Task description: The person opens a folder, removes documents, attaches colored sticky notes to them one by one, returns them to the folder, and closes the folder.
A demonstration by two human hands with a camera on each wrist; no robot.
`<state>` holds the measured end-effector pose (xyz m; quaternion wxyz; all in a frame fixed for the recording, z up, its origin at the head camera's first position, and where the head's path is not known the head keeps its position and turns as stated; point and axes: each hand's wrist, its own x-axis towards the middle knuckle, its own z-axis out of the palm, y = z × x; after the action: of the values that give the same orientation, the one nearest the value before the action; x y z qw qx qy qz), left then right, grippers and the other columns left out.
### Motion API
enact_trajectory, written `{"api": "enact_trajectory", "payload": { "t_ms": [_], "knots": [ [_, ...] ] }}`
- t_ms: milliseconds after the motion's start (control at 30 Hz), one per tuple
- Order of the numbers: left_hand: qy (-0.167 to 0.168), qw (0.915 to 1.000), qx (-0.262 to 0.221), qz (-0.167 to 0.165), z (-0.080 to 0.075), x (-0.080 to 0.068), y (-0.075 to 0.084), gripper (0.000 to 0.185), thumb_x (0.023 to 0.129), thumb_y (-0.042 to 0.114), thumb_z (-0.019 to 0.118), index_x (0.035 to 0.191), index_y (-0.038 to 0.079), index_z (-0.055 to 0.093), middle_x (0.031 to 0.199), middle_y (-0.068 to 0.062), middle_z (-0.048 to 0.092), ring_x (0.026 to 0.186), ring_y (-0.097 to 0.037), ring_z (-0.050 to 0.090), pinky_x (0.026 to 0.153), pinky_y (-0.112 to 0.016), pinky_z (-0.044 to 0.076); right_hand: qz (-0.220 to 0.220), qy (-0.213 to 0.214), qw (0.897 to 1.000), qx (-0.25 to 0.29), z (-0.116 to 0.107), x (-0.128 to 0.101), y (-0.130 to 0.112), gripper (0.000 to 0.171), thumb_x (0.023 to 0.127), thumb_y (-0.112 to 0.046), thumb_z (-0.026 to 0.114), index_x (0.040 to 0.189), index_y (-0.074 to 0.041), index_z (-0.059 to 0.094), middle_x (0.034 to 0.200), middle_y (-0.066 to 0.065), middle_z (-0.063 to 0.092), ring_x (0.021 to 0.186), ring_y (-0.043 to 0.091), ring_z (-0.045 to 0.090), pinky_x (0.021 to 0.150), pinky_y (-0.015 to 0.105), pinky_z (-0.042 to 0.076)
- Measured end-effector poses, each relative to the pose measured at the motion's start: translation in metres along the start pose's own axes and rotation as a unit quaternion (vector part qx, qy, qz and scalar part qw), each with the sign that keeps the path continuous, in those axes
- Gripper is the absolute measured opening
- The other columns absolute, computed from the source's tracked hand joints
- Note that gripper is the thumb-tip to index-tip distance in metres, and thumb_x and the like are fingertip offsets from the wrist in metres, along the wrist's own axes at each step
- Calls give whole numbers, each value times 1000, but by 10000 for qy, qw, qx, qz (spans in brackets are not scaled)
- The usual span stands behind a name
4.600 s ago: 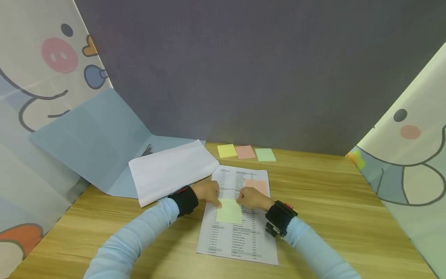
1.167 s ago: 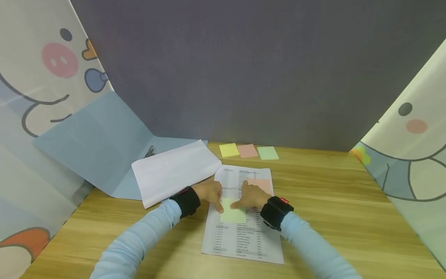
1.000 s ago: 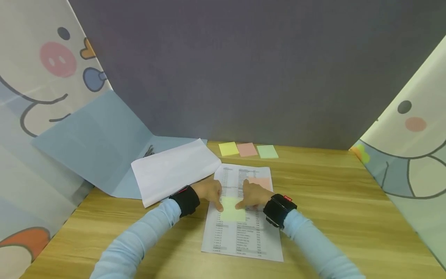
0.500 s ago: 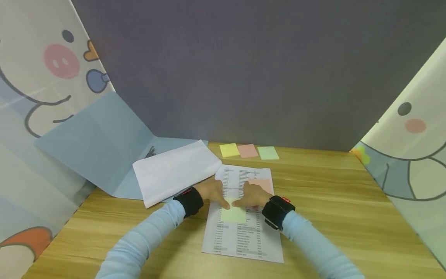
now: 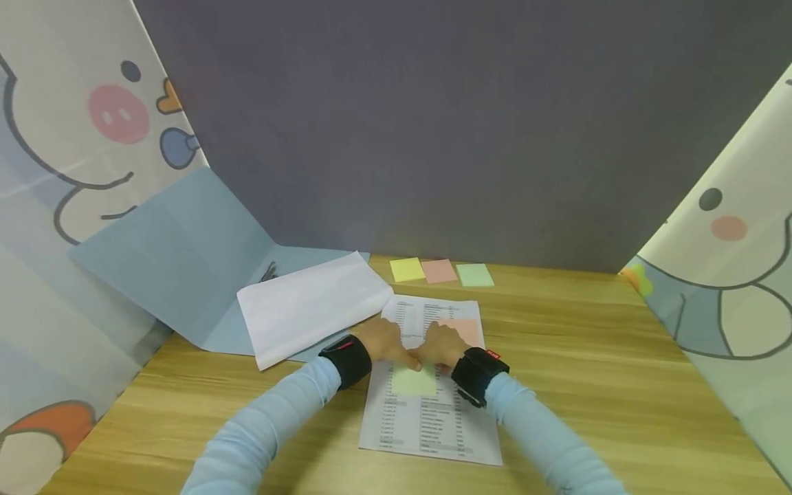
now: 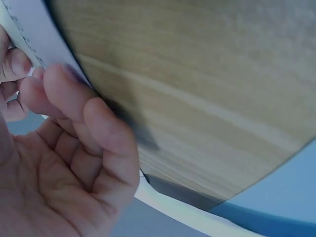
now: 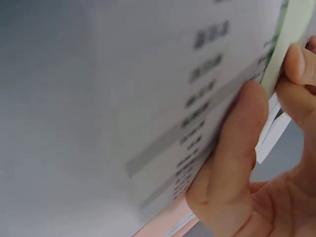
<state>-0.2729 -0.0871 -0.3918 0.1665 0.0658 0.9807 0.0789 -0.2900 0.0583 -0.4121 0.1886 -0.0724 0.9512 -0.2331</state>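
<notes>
On the wooden table lies a printed sheet [image 5: 427, 430] carrying a pale green sticky note [image 5: 413, 383] in its middle. My left hand [image 5: 380, 340] rests at the note's top edge, its thumb on the note; the left wrist view shows loosely bent fingers [image 6: 106, 131] against the sheet's edge. My right hand [image 5: 441, 345] meets it from the right, the two thumbs close together or touching. In the right wrist view a thumb presses at the green note [image 7: 289, 42] while another finger [image 7: 242, 128] touches the sheet. A pink sticky note [image 5: 467, 331] is partly hidden behind the right hand.
An open blue folder [image 5: 179, 254] stands at the left with a dark clip [image 5: 269, 271] inside. White paper [image 5: 315, 306] lies across it. Behind the sheet are yellow [image 5: 406, 269], pink [image 5: 439, 271] and green [image 5: 475, 275] sticky notes. A grey panel [image 5: 433, 137] rises behind.
Since the earlier frames, both hands have come inward across the top of the green note until the thumbs meet. The sheet and notes have barely moved.
</notes>
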Motion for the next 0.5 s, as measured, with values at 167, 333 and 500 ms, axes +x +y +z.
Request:
{"api": "enact_trajectory", "payload": {
  "t_ms": [167,333,500],
  "knots": [
    [-88,9997,-219,-39,0,4,-5,57,63,63,71,77,9,60,57,1,50,47,-14,46,42,-25,34,-273,-26,9995,175,-3,-1,9,67,73,-41,75,111,5,47,72,11,55,43,19,54,37,24,43],
    [-298,9950,-868,392,-2,7,-14,39,73,41,73,59,10,54,46,3,44,39,-10,40,39,-21,29,-652,-151,9970,392,-8,-2,19,37,78,-25,72,93,1,50,61,7,53,40,14,51,38,21,42],
    [-606,9867,-1364,650,-7,11,-23,35,78,25,72,52,9,54,47,2,47,42,-9,44,42,-19,36,-903,-354,9928,708,-15,-1,27,28,80,-14,70,91,-2,48,58,6,54,41,12,52,41,20,44]
  ]
}}
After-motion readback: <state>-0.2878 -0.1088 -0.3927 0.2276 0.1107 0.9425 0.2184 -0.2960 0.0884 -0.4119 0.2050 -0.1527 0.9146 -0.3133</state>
